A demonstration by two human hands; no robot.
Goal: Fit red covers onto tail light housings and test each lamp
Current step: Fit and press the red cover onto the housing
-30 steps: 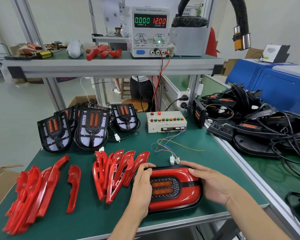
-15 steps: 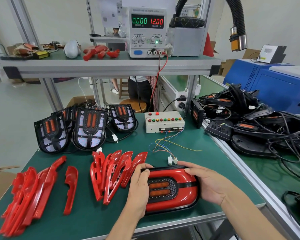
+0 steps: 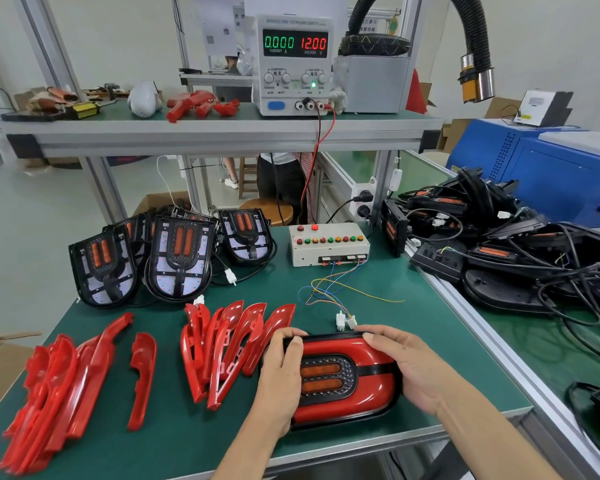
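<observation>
Gripping one tail light (image 3: 347,375) at the near table edge: left hand (image 3: 281,379) and right hand (image 3: 409,368) are curled over its two ends. Three uncovered housings (image 3: 181,258) are stood far left. Loose red covers (image 3: 232,344) are piled in two groups left of it; count can't be told.

Up on the shelf, the DC power supply (image 3: 293,65) reads green 0.000 over CURRENT A and red 12.00 over VOLTAGE V. Its knobs carry COARSE and FINE labels. Other print stays too blurred to read.
</observation>
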